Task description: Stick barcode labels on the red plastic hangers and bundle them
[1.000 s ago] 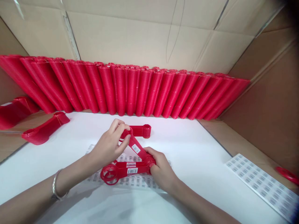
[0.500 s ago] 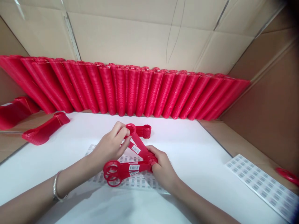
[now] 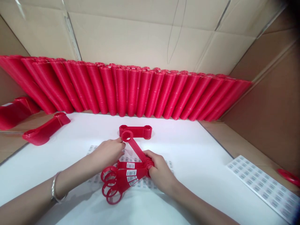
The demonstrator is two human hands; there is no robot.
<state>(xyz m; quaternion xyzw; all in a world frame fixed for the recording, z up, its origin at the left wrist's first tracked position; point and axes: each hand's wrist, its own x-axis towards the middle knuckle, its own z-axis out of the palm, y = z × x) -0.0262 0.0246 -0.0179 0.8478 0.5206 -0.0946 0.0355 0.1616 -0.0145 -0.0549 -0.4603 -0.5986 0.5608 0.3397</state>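
My right hand (image 3: 160,168) grips one end of a fanned bundle of flat red plastic strips (image 3: 138,176) with round ring ends. Several strips in the fan carry small white barcode labels (image 3: 131,172), and their rings spread toward the lower left. One strip (image 3: 137,150) points up and away from the others, its ring beside the fingertips of my left hand (image 3: 110,151). The left fingers are curled in a pinch around the ring ends of the strips; exactly which strip they grip is partly hidden. Under both hands lies a barcode label sheet (image 3: 150,184).
A short stack of red strips (image 3: 136,132) lies just beyond my hands. Long red stacks (image 3: 133,92) line the cardboard back wall (image 3: 131,37). More red stacks (image 3: 47,128) sit at left. Another label sheet (image 3: 262,184) and a red ring piece (image 3: 289,176) are at right.
My left hand has moved down and toward me. Another labelled strip has joined the lower fan, which spreads wider. My right hand has shifted slightly left, and the far stack is more exposed.
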